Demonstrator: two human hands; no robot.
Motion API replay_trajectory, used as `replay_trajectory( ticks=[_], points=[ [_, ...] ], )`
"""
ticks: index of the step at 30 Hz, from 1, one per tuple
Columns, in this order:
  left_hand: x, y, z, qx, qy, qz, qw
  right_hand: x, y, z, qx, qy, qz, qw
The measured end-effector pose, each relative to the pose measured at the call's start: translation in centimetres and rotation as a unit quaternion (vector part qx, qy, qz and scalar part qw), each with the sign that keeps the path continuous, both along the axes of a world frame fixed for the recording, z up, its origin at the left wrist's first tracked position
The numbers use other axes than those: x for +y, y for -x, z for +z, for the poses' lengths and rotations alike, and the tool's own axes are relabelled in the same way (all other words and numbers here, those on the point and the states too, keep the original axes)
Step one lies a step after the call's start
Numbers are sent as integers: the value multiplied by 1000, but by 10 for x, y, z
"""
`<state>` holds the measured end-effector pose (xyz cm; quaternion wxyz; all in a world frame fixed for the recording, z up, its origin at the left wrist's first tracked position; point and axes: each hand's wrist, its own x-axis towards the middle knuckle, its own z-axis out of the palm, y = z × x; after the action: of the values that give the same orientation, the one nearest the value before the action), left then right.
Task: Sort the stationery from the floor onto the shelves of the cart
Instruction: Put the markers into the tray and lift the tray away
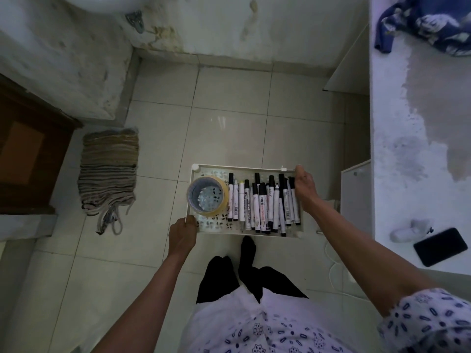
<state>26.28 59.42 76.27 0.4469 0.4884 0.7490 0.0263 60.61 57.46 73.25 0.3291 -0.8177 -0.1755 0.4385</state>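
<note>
Gripping opposite corners of the cart shelf [275, 167], the left hand [182, 236] and right hand [304, 186] are curling fingers around its rim — probably steadying it — while markers [265, 203] and tape [207, 194] are lying sorted inside.

Both bare arms are being held out forward and downward. The left hand [182, 234] is being kept curled, knuckles upward, its fingers [190, 222] wrapped in a grip. The right hand [305, 186] is being extended farther forward, its fingers curled in a grip too.
</note>
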Motion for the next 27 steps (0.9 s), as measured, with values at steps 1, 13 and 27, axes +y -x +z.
replay_trajectory(
  ticks=[1,13,27],
  points=[
    [8,-5,3,-1,-2,6,1000,7,-2,9,-3,-1,0,1000],
    [132,-48,12,-27,10,-31,999,122,-42,54,28,-2,-13,1000],
    [306,-114,1,-12,2,-70,997,280,-103,75,45,-8,-29,999]
  ],
)
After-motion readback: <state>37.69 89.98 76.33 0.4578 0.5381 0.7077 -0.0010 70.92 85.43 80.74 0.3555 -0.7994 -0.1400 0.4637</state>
